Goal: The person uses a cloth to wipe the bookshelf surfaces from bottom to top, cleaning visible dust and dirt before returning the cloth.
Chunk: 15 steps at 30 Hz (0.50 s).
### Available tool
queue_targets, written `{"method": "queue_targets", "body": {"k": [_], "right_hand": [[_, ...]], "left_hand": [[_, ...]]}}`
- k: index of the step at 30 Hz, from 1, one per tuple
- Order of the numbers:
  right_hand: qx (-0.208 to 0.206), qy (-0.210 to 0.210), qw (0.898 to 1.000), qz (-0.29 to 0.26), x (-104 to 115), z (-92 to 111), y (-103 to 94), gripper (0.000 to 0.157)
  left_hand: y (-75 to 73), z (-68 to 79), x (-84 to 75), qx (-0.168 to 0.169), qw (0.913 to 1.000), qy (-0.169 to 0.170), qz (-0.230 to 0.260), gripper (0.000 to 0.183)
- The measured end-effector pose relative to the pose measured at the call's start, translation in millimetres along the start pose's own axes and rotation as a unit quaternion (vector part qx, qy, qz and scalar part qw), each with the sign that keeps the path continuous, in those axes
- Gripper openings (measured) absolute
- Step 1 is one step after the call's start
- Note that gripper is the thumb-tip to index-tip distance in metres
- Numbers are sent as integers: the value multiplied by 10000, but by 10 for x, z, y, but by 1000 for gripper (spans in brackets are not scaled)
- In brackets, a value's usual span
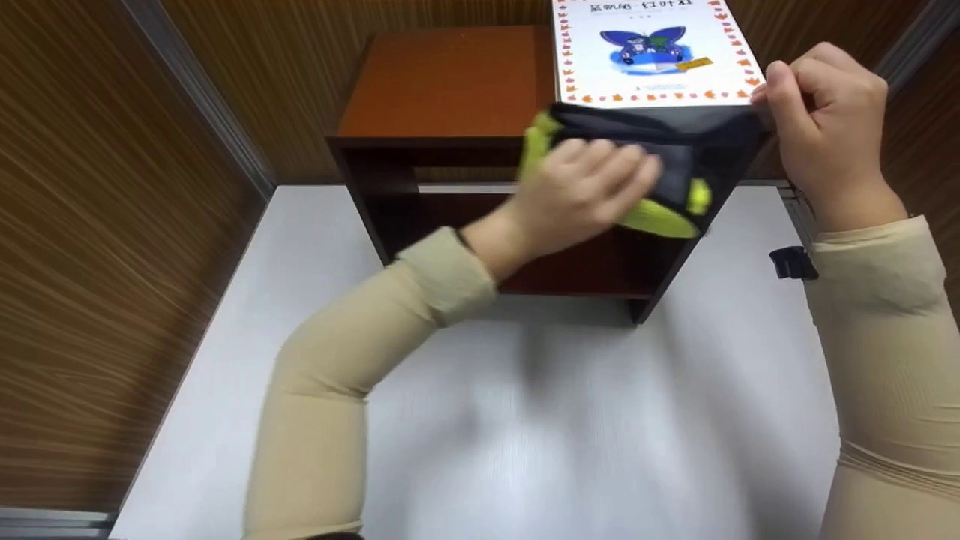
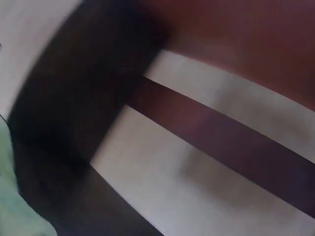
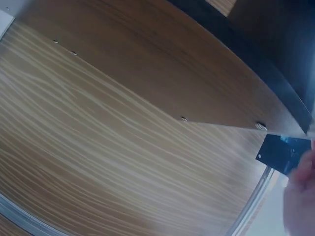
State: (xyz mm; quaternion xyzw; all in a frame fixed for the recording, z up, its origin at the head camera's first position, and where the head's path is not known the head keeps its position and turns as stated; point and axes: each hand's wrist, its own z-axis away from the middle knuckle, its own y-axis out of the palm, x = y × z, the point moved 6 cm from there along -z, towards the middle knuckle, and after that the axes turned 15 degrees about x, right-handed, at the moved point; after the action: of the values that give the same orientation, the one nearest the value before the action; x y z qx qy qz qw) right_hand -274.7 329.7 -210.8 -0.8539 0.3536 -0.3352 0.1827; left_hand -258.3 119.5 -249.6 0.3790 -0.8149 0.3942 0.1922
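Note:
In the head view my left hand (image 1: 585, 187) grips a dark fabric bag (image 1: 675, 169) with yellow-green trim, its fingers lying across the front. The bag hangs before the upper front of a small brown shelf (image 1: 442, 82), its top edge overlapping the front of a white-covered book (image 1: 652, 52) with a butterfly picture. My right hand (image 1: 832, 127), thumb against curled fingers, pinches the book's near right corner. In the right wrist view, fingers (image 3: 305, 172) show at a dark panel (image 3: 280, 152) by the shelf's corner. The left wrist view holds only blurred shelf parts, the left hand out of sight.
The shelf stands on a white surface (image 1: 487, 427) and has a lower board (image 1: 585, 262). Wood-grain panels (image 1: 90, 225) enclose the space on the left, back and right. A small black device (image 1: 793, 262) sits beside the right sleeve.

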Motion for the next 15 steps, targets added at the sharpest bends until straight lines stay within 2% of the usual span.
{"method": "queue_targets", "body": {"k": [2,4,6,8,12,15], "right_hand": [[249,42,9992,-298,48,-14,-2,36],[500,79,9974,-514,82,-16,-4,36],[669,143,9959,-600,93,-10,-11,34],[725,157,9959,-522,74,0,-21,33],[514,-50,9985,-179,5,16,-52,30],[294,-167,9994,-77,-19,28,-65,30]], "left_hand": [[69,-204,-164,158,9998,7,-84,27],[145,-383,-299,497,9987,53,-105,36],[236,-529,-405,882,9960,55,-104,43],[318,-648,-478,1193,9927,-123,-130,47],[400,-797,-529,1504,9859,-677,-290,48],[386,-793,-492,1515,9846,-825,-268,49]]}}
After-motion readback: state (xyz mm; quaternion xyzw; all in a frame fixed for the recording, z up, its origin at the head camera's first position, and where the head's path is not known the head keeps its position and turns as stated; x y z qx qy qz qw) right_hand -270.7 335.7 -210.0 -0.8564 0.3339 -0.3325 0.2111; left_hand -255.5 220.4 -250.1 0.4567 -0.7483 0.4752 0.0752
